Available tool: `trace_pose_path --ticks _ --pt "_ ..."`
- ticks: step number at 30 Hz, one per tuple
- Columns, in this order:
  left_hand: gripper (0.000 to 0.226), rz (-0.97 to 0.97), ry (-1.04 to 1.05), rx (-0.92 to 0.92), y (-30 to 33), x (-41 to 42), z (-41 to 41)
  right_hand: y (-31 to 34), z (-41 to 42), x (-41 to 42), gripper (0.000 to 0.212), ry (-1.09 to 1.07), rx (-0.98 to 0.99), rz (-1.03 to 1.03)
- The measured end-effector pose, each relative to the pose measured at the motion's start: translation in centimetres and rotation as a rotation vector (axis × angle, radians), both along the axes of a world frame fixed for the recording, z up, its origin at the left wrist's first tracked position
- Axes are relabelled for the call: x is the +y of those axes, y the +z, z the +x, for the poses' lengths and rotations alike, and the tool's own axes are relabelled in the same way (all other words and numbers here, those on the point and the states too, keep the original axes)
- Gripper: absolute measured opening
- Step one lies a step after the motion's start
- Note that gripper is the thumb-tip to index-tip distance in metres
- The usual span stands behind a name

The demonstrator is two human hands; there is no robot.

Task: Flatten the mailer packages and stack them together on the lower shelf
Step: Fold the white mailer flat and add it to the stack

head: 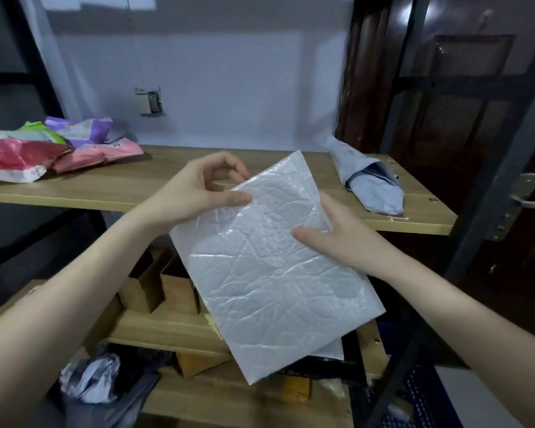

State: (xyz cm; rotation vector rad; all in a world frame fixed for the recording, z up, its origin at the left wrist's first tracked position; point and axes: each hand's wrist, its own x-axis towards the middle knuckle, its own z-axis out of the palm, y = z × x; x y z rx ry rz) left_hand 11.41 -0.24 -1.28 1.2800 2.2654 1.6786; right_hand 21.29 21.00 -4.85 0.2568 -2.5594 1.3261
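Here, everything sits around the white mailer (269, 267), a creased, flattened bubble package held tilted in mid-air in front of the shelving. Far to its left, on the upper shelf (173, 180), lies a loose heap of coloured mailers (47, 152) — red, pink, purple and green, crumpled and overlapping. Below and left of the white mailer, a crumpled grey-and-black bag (90, 381) lies at the bottom of the rack, and brown cardboard boxes (164, 288) stand on the lower shelf (155, 329), partly hidden behind the mailer's left edge.

The left hand (198, 189) pinches the mailer's upper-left edge between thumb and curled fingers. Under the mailer's lower corner, another white package (331, 350) peeks out on the lower shelf; whether the two touch cannot be told.

The right hand (337, 230) grasps the mailer's right edge — thumb laid across the front face, fingers out of sight behind it. Up and to the right of the mailer, a grey mailer (371, 183), rolled and bulging, lies on the upper shelf near its right end. Beyond that stands a dark wooden door (464, 118) with a metal handle (525, 199).
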Motion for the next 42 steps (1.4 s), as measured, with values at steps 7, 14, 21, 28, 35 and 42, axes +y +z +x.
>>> trace_pose_path --ticks 7,14,21,28,35,42 --pt "0.024 -0.298 -0.009 -0.050 -6.7 0.2 -0.4 -5.6 1.2 1.3 0.031 -0.077 -0.227 -0.089" --pt "0.088 -0.534 0.065 -0.288 -17.2 -0.1 -0.7 -13.1 0.7 2.9 0.024 -0.182 -0.372 -0.260" --pt "0.107 -0.309 0.125 -0.643 -24.5 2.0 -1.6 -18.8 -1.7 5.4 0.035 -0.395 -0.460 -0.566" --pt "0.065 -0.113 0.199 -0.559 -28.3 5.3 -2.2 -23.1 -4.5 7.5 0.070 -0.577 -0.701 -0.424" --pt "0.038 -0.409 0.287 -0.312 -30.4 9.2 -5.1 -25.1 -4.8 8.6 0.068 -0.508 -0.562 -0.025" --pt "0.058 -0.705 0.262 -0.219 -32.8 10.6 -7.0 -27.0 -6.6 9.0 0.060 -0.450 -0.690 0.234"
